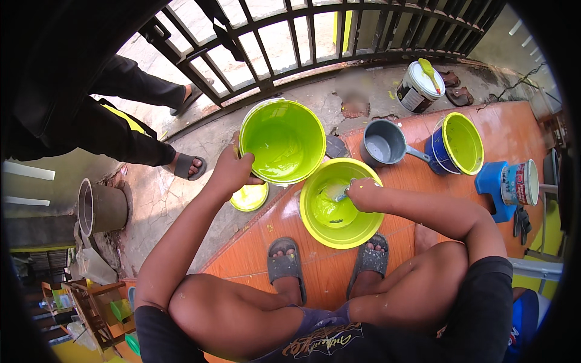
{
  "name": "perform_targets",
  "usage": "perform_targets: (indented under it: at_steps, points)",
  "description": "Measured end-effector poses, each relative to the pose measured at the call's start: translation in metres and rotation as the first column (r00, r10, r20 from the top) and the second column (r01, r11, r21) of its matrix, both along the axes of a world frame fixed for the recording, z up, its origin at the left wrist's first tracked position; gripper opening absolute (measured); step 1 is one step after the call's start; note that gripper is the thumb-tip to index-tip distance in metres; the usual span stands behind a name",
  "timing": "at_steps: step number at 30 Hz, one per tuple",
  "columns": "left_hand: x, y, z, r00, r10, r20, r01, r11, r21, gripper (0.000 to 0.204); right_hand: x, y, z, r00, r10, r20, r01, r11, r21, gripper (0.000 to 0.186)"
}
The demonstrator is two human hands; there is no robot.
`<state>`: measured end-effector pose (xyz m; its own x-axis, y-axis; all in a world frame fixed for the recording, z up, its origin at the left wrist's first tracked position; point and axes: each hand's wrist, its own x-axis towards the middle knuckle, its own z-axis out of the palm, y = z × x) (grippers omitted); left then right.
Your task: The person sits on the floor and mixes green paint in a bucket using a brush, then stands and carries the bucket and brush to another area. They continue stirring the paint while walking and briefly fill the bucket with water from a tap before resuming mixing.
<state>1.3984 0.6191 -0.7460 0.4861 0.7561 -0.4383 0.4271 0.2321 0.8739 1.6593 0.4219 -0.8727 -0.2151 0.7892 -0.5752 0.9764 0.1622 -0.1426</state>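
Note:
My left hand (233,170) grips the side of a white paint bucket (322,134). The bucket is tilted toward me, and bright lime-green paint coats its inside and pools at the bottom. Just to its right, a lime-green basin (310,227) stands on the tiles between my feet, with wet green paint in it. My right hand (365,195) reaches over the basin's right side, fingers closed on a small pale, see-through thing (336,192) wet with paint; its exact kind is hard to make out. A paint-smeared round lid (249,197) lies under my left wrist.
To the right stand a grey dipper (380,145), a blue paint pail (437,151) and a blue stool (495,190) with a tin beside it. A white bucket (417,91) bears a green-bristled brush. A metal gate (272,54) closes the far side; a person (133,139) stands left.

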Motion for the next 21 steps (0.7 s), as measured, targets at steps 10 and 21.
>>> perform_targets:
  at_steps: [10, 21]
  points:
    - [-0.004, 0.005, -0.003, 0.999, -0.030, -0.032, 0.028, 0.997, -0.065, 0.059, -0.008, 0.006, -0.004, 1.000, -0.004, -0.023, 0.006, 0.995, 0.099, 0.021]
    - [-0.005, 0.000, 0.004, 0.999, -0.016, -0.049, 0.015, 1.000, -0.023, 0.056, -0.009, 0.014, 0.008, 0.999, 0.045, -0.004, -0.045, 0.999, -0.025, 0.023]
